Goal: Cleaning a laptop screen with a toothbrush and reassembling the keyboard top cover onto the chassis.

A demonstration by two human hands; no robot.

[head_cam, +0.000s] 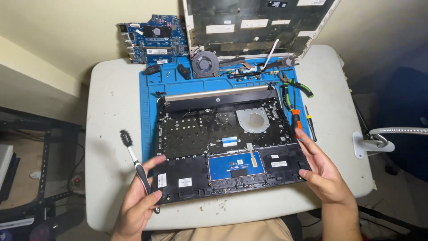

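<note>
White round-cornered worktop [107,134] carries one blue mat [149,111]. On it I count one opened black laptop base [214,134], one circuit board [154,38], one fan [205,62], one pair of pliers [292,89], two screwdrivers [303,120]. My left hand [138,201] is clamped on one black-and-white toothbrush [136,160] at the base's front-left corner; my right hand [323,172], fingers apart, touches its front-right corner.

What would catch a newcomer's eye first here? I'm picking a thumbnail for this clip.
The opened black laptop base fills the middle, lying on a blue work mat, with a hand on each front corner. The left hand also holds a black and white toothbrush; the right hand is bare. A blue circuit board sits at the table's far edge.
</note>
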